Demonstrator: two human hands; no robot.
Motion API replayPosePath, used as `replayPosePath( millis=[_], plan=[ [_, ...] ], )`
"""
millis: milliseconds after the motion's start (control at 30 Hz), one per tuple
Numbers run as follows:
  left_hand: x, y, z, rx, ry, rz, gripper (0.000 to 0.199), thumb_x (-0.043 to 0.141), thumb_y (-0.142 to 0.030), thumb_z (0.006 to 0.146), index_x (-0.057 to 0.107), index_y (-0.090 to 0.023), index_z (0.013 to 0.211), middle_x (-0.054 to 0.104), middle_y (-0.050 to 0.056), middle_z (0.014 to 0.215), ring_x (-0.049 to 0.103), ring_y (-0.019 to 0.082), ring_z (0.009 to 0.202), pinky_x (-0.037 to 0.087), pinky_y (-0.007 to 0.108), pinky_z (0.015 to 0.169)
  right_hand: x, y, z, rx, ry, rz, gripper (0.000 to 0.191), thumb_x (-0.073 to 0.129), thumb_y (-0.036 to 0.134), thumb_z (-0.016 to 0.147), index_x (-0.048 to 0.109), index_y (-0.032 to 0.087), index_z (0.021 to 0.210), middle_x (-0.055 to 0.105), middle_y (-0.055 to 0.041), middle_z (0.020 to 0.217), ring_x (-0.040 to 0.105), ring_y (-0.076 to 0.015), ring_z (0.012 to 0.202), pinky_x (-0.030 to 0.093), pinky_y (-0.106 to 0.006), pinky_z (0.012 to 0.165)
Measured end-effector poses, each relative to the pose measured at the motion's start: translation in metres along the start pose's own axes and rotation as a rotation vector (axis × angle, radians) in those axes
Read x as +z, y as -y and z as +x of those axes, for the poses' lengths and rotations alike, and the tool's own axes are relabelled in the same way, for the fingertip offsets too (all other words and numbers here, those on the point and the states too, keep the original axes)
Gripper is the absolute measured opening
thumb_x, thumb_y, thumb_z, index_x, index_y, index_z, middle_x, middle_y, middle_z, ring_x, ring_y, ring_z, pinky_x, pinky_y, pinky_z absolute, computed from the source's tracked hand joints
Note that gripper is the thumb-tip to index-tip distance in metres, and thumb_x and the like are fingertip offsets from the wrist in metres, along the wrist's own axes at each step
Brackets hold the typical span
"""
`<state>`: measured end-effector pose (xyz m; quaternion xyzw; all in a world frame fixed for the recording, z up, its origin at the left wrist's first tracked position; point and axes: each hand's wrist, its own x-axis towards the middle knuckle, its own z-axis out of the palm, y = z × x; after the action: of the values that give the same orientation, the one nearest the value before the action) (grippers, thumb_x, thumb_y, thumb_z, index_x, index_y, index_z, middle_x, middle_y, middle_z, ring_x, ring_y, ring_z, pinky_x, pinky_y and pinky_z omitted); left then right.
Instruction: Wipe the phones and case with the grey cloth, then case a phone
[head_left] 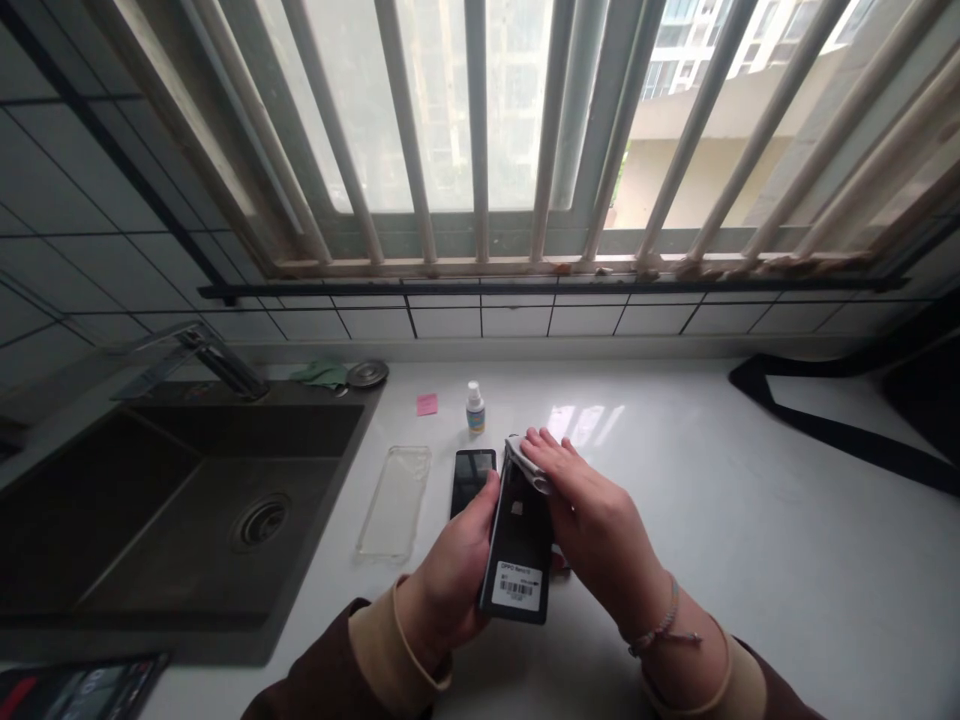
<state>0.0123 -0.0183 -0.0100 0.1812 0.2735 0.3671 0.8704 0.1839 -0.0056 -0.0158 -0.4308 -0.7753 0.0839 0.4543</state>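
Note:
My left hand (pixel 459 570) is closed around the left edge of a dark phone (pixel 519 540), thumb along its side. The phone's back faces up, with a white barcode label near its lower end. Under the fingers of my right hand (pixel 574 480) is a folded whitish cloth (pixel 531 468), pressed against the top end of the phone and hiding it. Behind my left thumb, a second dark phone (pixel 471 478) lies on the counter, partly covered. A small reddish thing (pixel 559 563) shows beneath my right hand; I cannot make out what it is.
On the white counter (pixel 675 420) lie a clear phone case (pixel 394 505) and a pink sticky note (pixel 427 404). A small white spray bottle (pixel 475 410) stands upright. To the left is a dark sink (pixel 300 560) with a faucet (pixel 217 360). A black strap (pixel 840 430) rests at right.

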Motion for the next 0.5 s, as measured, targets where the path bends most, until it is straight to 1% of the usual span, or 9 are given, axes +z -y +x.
replayPosePath(
  millis=[67, 133, 233, 300, 367, 433, 500],
  plan=[
    [0.0, 0.0, 0.002, 0.026, 0.034, -0.067, 0.062, 0.045, -0.058, 0.108, 0.058, -0.017, 0.153, 0.074, 0.018, 0.132, 0.074, 0.033, 0.115, 0.054, 0.049, 0.105, 0.003, 0.0, 0.002, -0.08, 0.065, -0.038, 0.051, 0.046, 0.006, 0.106, 0.061, 0.025, 0.152, 0.065, -0.0083, 0.152, 0.058, -0.0261, 0.144, 0.045, -0.052, 0.126],
    [0.001, -0.002, 0.004, 0.066, 0.042, -0.142, 0.061, 0.046, -0.056, 0.109, 0.057, -0.016, 0.154, 0.072, 0.018, 0.137, 0.069, 0.033, 0.128, 0.048, 0.049, 0.115, 0.004, 0.001, 0.002, -0.136, 0.119, -0.051, 0.051, 0.046, 0.005, 0.105, 0.06, 0.024, 0.151, 0.066, -0.0088, 0.15, 0.06, -0.0248, 0.143, 0.045, -0.052, 0.126],
    [0.003, -0.006, 0.005, 0.121, -0.005, -0.202, 0.063, 0.041, -0.055, 0.11, 0.058, -0.01, 0.151, 0.072, 0.02, 0.136, 0.065, 0.031, 0.135, 0.042, 0.046, 0.122, 0.006, 0.002, 0.001, -0.205, 0.193, -0.024, 0.047, 0.047, 0.006, 0.105, 0.063, 0.022, 0.147, 0.067, -0.009, 0.148, 0.061, -0.0229, 0.142, 0.045, -0.049, 0.126],
    [0.004, -0.01, 0.005, 0.14, -0.045, -0.205, 0.065, 0.039, -0.057, 0.11, 0.06, -0.009, 0.149, 0.074, 0.021, 0.133, 0.067, 0.032, 0.132, 0.043, 0.047, 0.122, 0.006, 0.005, -0.001, -0.239, 0.235, 0.014, 0.045, 0.048, 0.005, 0.105, 0.065, 0.022, 0.143, 0.069, -0.008, 0.147, 0.061, -0.0217, 0.142, 0.042, -0.048, 0.128],
    [0.004, -0.013, 0.004, 0.174, -0.088, -0.191, 0.065, 0.04, -0.057, 0.11, 0.062, -0.008, 0.145, 0.076, 0.021, 0.127, 0.071, 0.033, 0.125, 0.047, 0.048, 0.119, 0.005, 0.008, -0.002, -0.254, 0.276, 0.071, 0.045, 0.049, 0.004, 0.103, 0.066, 0.022, 0.14, 0.07, -0.0068, 0.145, 0.061, -0.0209, 0.142, 0.039, -0.047, 0.13],
    [0.003, -0.016, 0.004, 0.196, -0.127, -0.17, 0.064, 0.041, -0.058, 0.109, 0.064, -0.007, 0.14, 0.077, 0.022, 0.121, 0.074, 0.032, 0.117, 0.052, 0.048, 0.114, 0.002, 0.014, -0.003, -0.244, 0.323, 0.152, 0.044, 0.051, 0.003, 0.102, 0.068, 0.023, 0.137, 0.071, -0.0053, 0.144, 0.062, -0.0201, 0.14, 0.036, -0.047, 0.131],
    [0.001, -0.019, 0.004, 0.181, -0.179, -0.15, 0.069, 0.039, -0.061, 0.108, 0.068, -0.004, 0.134, 0.078, 0.023, 0.116, 0.077, 0.032, 0.107, 0.057, 0.046, 0.106, -0.003, 0.021, -0.002, -0.218, 0.391, 0.267, 0.045, 0.052, 0.003, 0.101, 0.068, 0.026, 0.136, 0.073, -0.0029, 0.142, 0.063, -0.0193, 0.14, 0.034, -0.046, 0.132]
  ],
)
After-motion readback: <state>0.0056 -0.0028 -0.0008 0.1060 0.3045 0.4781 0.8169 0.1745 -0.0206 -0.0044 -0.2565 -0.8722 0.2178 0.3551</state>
